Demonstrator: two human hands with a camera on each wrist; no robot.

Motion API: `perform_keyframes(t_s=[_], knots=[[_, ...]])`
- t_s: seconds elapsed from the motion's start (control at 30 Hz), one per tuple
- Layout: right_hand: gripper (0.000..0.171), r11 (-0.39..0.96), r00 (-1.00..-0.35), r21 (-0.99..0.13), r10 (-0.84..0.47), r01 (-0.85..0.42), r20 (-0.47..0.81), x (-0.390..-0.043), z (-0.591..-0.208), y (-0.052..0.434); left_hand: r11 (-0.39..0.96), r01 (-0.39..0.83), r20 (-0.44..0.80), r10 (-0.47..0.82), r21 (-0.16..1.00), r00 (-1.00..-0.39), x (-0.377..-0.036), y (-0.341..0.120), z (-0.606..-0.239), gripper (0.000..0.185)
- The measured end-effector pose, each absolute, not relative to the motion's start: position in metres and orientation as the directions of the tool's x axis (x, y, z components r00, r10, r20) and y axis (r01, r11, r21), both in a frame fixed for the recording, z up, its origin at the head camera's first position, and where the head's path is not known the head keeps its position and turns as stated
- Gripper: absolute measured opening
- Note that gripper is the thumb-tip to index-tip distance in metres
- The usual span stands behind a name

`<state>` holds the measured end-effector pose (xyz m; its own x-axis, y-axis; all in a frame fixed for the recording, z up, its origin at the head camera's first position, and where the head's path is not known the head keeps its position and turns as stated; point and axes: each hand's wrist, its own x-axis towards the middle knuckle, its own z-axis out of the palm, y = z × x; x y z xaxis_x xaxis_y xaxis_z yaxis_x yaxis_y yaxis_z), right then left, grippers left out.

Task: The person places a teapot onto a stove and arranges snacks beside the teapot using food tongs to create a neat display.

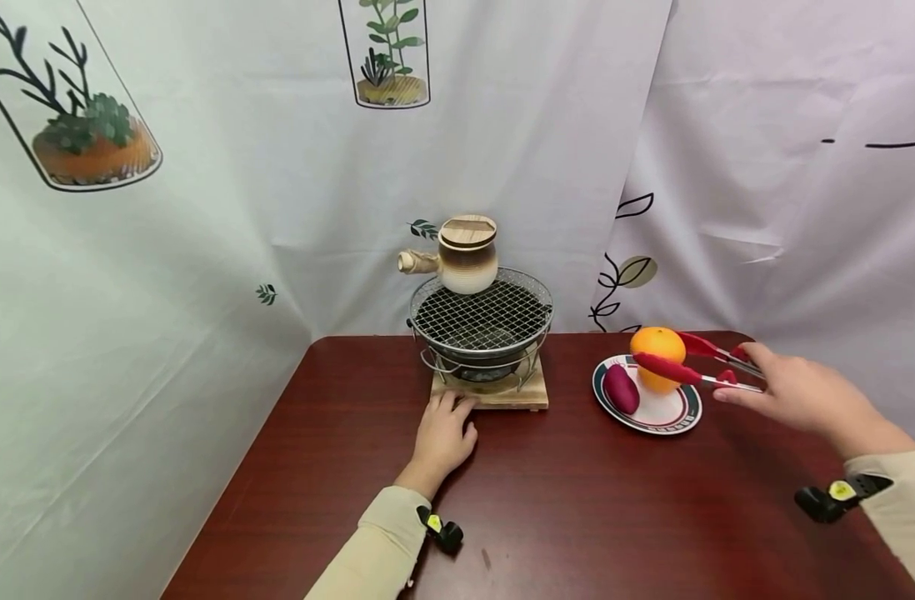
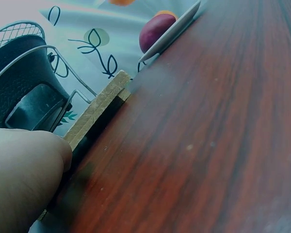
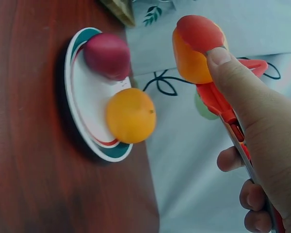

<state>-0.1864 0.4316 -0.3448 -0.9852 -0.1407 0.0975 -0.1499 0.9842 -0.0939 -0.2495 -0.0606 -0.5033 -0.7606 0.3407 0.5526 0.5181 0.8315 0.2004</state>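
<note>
My right hand (image 1: 806,392) grips a pair of red-tipped metal tongs (image 1: 675,368). Between the tong heads is an orange (image 1: 658,340), held up over the plate (image 1: 663,429). A second orange (image 3: 131,115) and a purple sweet potato (image 3: 106,56) lie on that plate, which has a green and red rim. My left hand (image 1: 441,437) rests its fingers at the front edge of a wooden board (image 1: 506,398), thumb apart from the fingers. On the board stands a round dark grill (image 1: 483,367) with a wire mesh top; in the left wrist view the hand covers part of the board.
A small clay pot (image 1: 468,271) with a wooden lid and side handle sits toward the back of the grill mesh. The dark red wooden table (image 1: 547,508) reaches to a white printed curtain (image 1: 547,150) behind and at the left.
</note>
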Motion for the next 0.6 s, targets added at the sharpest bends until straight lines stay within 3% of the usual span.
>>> perform_keyframes(t_s=[0.6], knots=[[0.091, 0.985, -0.982, -0.076, -0.144, -0.153, 0.12, -0.199, -0.306, 0.424, 0.829, 0.525, 0.552, 0.35, 0.195, -0.757, -0.248, -0.062, -0.504, 0.038]])
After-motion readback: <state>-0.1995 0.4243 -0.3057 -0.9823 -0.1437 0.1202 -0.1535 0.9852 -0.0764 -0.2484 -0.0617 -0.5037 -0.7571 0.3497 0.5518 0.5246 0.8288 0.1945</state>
